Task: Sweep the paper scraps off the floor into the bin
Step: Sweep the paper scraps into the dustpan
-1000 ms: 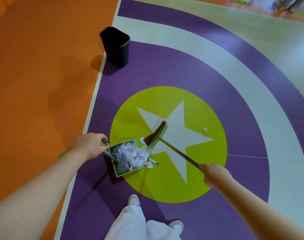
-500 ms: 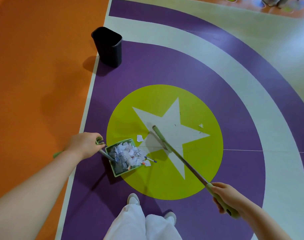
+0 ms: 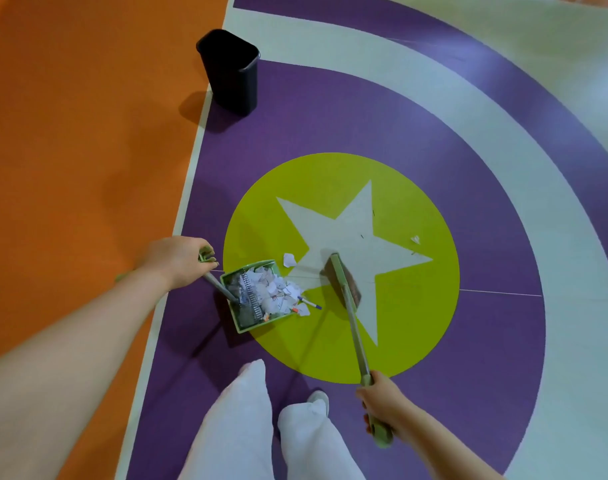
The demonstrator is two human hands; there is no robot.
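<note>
A green dustpan point(image 3: 240, 323) lies on the floor, full of white paper scraps point(image 3: 274, 289). My left hand point(image 3: 177, 259) grips the dustpan's upright handle. My right hand point(image 3: 382, 407) holds the green broom handle; the broom head point(image 3: 342, 279) rests on the white star, right of the pan. One loose scrap point(image 3: 289, 260) lies just beyond the pan's mouth, another point(image 3: 303, 310) at its near lip beside a pen point(image 3: 309, 303). A small scrap point(image 3: 415, 240) sits far right on the green circle. The black bin point(image 3: 230, 71) stands upright at the back left.
The floor is orange on the left, then purple and pale rings around a lime circle point(image 3: 416, 323) with a star. My white trouser legs point(image 3: 247, 427) and a shoe point(image 3: 318, 398) are at the bottom centre.
The broom has swung: its head pulled back right of the dustpan and my right hand drew down towards me along the handle. The dustpan and my left hand stayed put.
</note>
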